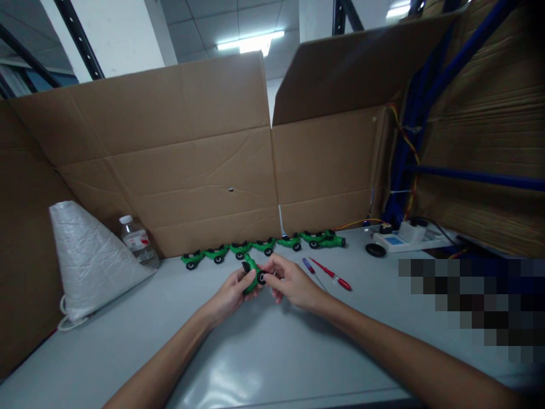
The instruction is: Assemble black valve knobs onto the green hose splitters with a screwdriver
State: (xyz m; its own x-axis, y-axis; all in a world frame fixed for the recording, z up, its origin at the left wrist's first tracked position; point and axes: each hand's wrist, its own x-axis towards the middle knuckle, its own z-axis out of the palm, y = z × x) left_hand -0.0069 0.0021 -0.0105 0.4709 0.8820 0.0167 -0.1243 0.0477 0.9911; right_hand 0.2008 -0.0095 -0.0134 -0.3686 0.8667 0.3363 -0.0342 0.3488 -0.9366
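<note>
My left hand (234, 292) is closed round a small green toy vehicle (252, 267) with black parts, held tilted a little above the table. On the toy's right side is a black wheel with a pale hub (261, 277). My right hand (293, 281) has its thumb and fingertips pinched at that wheel; whether anything smaller is between them is hidden. Behind my hands, several similar green toy vehicles (240, 250) stand in a row along the cardboard. Right of my right hand lie a screwdriver with a blue handle (308, 264) and a red screwdriver (334, 275).
A silvery padded bag (93, 261) and a water bottle (138, 241) stand at the left. Tall cardboard (204, 170) walls the table's back. At the right are a power strip (395, 240), a black disc (375, 250) and a blue metal frame (402, 170).
</note>
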